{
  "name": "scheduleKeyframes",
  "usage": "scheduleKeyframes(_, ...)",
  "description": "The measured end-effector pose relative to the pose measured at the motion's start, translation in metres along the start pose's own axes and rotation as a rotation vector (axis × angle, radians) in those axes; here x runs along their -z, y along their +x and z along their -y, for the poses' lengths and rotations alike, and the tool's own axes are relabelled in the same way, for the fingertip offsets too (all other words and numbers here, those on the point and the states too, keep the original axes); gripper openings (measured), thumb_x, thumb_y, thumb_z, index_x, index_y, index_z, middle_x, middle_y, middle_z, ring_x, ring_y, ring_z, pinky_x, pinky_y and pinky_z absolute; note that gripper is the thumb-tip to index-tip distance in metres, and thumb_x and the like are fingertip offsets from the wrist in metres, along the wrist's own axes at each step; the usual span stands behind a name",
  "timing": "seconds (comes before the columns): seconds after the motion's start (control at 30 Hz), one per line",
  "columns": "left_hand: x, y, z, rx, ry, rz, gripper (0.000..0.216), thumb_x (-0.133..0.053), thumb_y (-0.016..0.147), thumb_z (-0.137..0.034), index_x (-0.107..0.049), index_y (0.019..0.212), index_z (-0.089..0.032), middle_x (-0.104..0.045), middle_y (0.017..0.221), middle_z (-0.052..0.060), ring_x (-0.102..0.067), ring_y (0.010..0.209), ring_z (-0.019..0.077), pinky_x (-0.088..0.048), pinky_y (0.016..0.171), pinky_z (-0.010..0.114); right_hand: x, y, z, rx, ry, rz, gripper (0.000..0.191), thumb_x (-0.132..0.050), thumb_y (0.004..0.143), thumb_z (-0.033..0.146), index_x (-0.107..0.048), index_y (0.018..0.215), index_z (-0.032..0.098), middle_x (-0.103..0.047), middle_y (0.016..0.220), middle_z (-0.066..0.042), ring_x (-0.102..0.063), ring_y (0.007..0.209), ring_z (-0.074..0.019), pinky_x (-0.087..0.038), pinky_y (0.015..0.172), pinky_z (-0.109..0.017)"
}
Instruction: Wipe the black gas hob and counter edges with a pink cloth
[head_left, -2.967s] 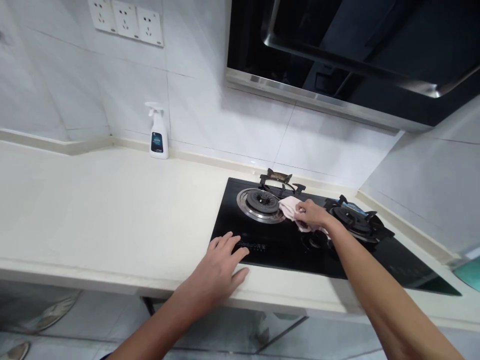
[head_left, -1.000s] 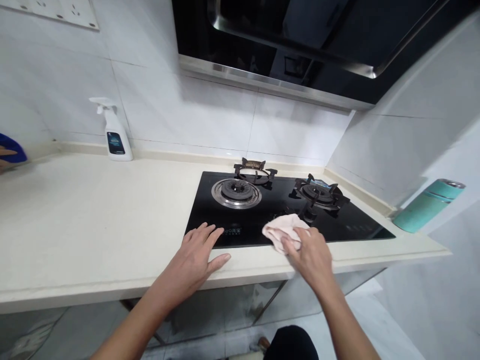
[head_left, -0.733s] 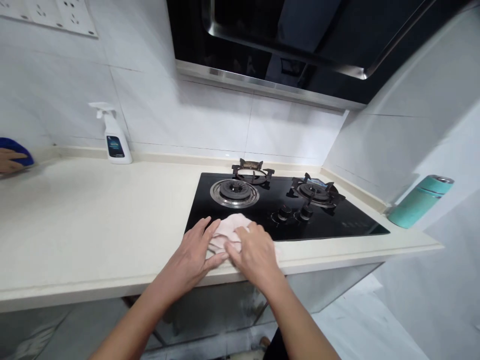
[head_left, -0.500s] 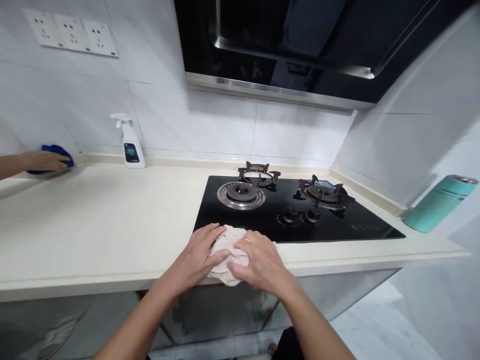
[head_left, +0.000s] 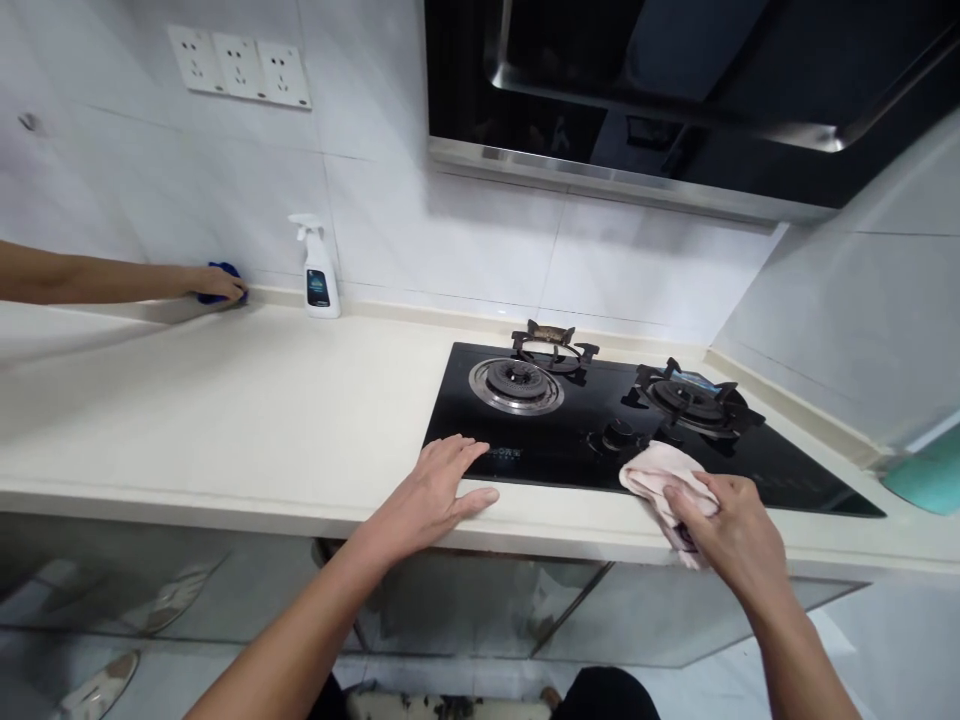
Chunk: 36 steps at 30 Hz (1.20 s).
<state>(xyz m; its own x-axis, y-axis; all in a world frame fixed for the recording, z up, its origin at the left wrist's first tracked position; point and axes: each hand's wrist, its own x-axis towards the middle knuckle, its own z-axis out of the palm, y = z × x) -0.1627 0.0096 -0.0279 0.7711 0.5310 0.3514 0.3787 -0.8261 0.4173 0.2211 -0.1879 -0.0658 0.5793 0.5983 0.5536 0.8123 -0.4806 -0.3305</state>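
Note:
A pale pink cloth (head_left: 664,482) is bunched in my right hand (head_left: 739,530), over the front edge of the black gas stove (head_left: 555,455). The cloth covers part of the stove's front, beside a control knob (head_left: 619,435), and one end hangs onto the counter edge. My left hand (head_left: 439,495) is open, its fingers stretched at the stove's front left corner, holding nothing. On the stove, the left burner (head_left: 517,385) is bare. Its black pot support (head_left: 555,348) lies behind it, while the right burner (head_left: 694,400) has its support around it.
A white spray bottle (head_left: 322,280) stands by the wall. Another person's hand (head_left: 225,285) presses a blue cloth (head_left: 225,268) on the counter (head_left: 225,410) at the left. A range hood (head_left: 637,185) hangs above; a teal bottle (head_left: 926,475) stands at the right.
My right hand has moved right along the stove's front with the cloth. My left hand has let go of the cloth. The other person's hand and blue cloth have shifted along the counter's back.

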Motion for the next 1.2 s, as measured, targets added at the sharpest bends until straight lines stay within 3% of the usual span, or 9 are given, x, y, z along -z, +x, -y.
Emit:
scheduleKeyframes(0.1,0.0,0.0,0.0,0.007,-0.023,0.009,0.068,-0.047,0.103,-0.064,-0.047,0.155,-0.02,-0.05,0.159,0.016,-0.039,0.152,0.0323,-0.034,0.124,0.056,-0.007,-0.009,0.031,0.125,-0.128,0.007,0.055,-0.046,0.096,0.064,-0.072,0.114,0.019,-0.062,0.113,-0.017,-0.063,0.099,-0.0333,-0.052,0.08,-0.044)
scheduleKeyframes(0.3,-0.005,0.0,0.007,0.004,-0.054,-0.059,0.078,-0.051,0.099,-0.07,-0.036,0.162,-0.027,-0.035,0.169,0.016,-0.031,0.157,0.0343,-0.033,0.125,0.056,-0.015,-0.032,0.159,0.308,-0.14,0.089,0.038,-0.052,0.1,0.048,-0.072,0.112,0.018,-0.061,0.105,-0.015,-0.058,0.093,-0.0301,-0.046,0.078,-0.04)
scheduleKeyframes(0.47,-0.005,-0.004,0.016,-0.198,0.033,-0.223,0.082,-0.055,0.095,-0.073,-0.04,0.161,-0.028,-0.03,0.171,0.018,-0.022,0.16,0.0396,-0.024,0.127,0.063,-0.025,-0.054,0.253,0.412,-0.028,0.227,0.033,-0.053,0.1,0.046,-0.069,0.114,0.02,-0.062,0.108,-0.016,-0.055,0.095,-0.0319,-0.043,0.077,-0.043)
scheduleKeyframes(0.57,0.008,-0.012,0.019,-0.295,0.038,-0.183,0.087,-0.061,0.09,-0.075,-0.04,0.16,-0.029,-0.038,0.167,0.017,-0.031,0.156,0.039,-0.029,0.126,0.059,-0.029,-0.065,0.279,0.481,0.142,0.292,0.04,-0.055,0.098,0.039,-0.061,0.132,0.019,-0.062,0.118,-0.017,-0.053,0.1,-0.0327,-0.045,0.083,-0.047)
scheduleKeyframes(0.73,0.038,-0.019,0.007,-0.102,0.003,0.017,0.078,-0.06,0.094,-0.071,-0.045,0.157,-0.027,-0.061,0.148,0.013,-0.06,0.133,0.0318,-0.048,0.111,0.046,-0.025,-0.057,0.244,0.582,0.759,0.457,0.064,-0.064,0.089,0.034,-0.044,0.149,0.027,-0.057,0.14,-0.011,-0.056,0.119,-0.028,-0.047,0.1,-0.047)
scheduleKeyframes(0.83,0.044,-0.012,-0.014,0.002,0.152,0.08,0.066,-0.065,0.094,-0.063,-0.056,0.148,-0.026,-0.067,0.138,0.012,-0.064,0.123,0.0325,-0.049,0.106,0.047,-0.024,-0.032,0.184,0.406,0.989,0.276,0.045,-0.056,0.096,0.034,-0.052,0.14,0.029,-0.059,0.139,-0.008,-0.059,0.123,-0.0232,-0.049,0.101,-0.042)
scheduleKeyframes(0.97,0.025,0.004,-0.04,-0.02,0.341,0.086,0.073,-0.077,0.082,-0.066,-0.062,0.142,-0.027,-0.06,0.146,0.016,-0.054,0.133,0.0412,-0.039,0.111,0.059,-0.031,0.0,0.107,0.296,0.716,0.016,0.023,-0.054,0.095,0.04,-0.069,0.108,0.027,-0.067,0.118,-0.008,-0.061,0.116,-0.0261,-0.047,0.104,-0.047)
scheduleKeyframes(1.07,-0.003,0.015,-0.056,0.016,0.339,0.097,0.076,-0.074,0.08,-0.072,-0.064,0.141,-0.028,-0.059,0.146,0.015,-0.05,0.133,0.0448,-0.039,0.108,0.064,-0.042,0.007,0.082,0.312,0.515,0.089,0.027,-0.053,0.093,0.043,-0.07,0.106,0.026,-0.068,0.116,-0.009,-0.063,0.111,-0.0285,-0.049,0.101,-0.05)
scheduleKeyframes(1.2,-0.044,0.032,-0.085,-0.064,0.313,0.021,0.055,-0.063,0.091,-0.066,-0.069,0.13,-0.027,-0.066,0.126,0.011,-0.054,0.121,0.0383,-0.042,0.104,0.057,-0.059,0.007,0.077,0.405,0.347,0.188,0.033,-0.05,0.093,0.045,-0.072,0.109,0.026,-0.068,0.116,-0.01,-0.061,0.112,-0.0317,-0.048,0.1,-0.054)
